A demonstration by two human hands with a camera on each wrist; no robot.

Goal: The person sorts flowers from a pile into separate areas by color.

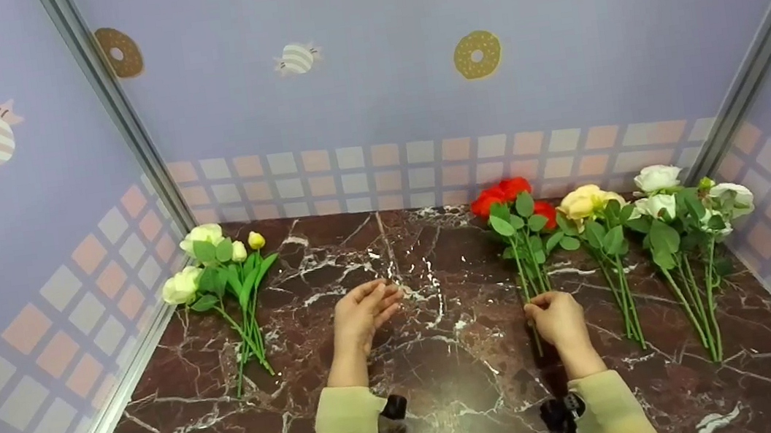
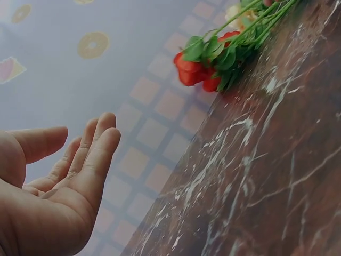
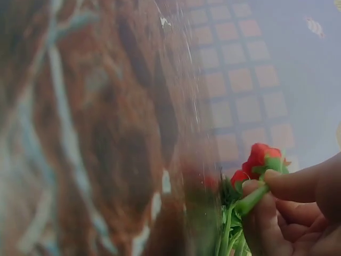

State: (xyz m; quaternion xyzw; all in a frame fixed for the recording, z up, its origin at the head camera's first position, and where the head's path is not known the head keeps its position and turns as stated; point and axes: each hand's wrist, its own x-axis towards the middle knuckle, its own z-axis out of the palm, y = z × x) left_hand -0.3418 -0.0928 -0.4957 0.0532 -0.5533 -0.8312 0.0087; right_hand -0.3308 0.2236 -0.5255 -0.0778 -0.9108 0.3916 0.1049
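My right hand [image 1: 561, 318] pinches the green stem [image 3: 250, 202] of a red rose between thumb and fingertips, low on the stem. The red roses [image 1: 504, 194] lie together at the back of the table, with green leaves below the blooms. In the head view my left hand [image 1: 362, 315] is over the middle of the table, holding nothing, its fingers loosely extended. The left wrist view has its palm [image 2: 64, 213] turned up, with thumb and fingers apart. Beside the red roses lie pale yellow roses [image 1: 588, 202].
White roses [image 1: 660, 205] with long stems lie at the far right. To the left is a bunch of cream roses [image 1: 182, 285] with tulips [image 1: 256, 240]. Patterned panels [image 1: 378, 99] enclose the dark marble table [image 1: 449, 378] at the back and both sides.
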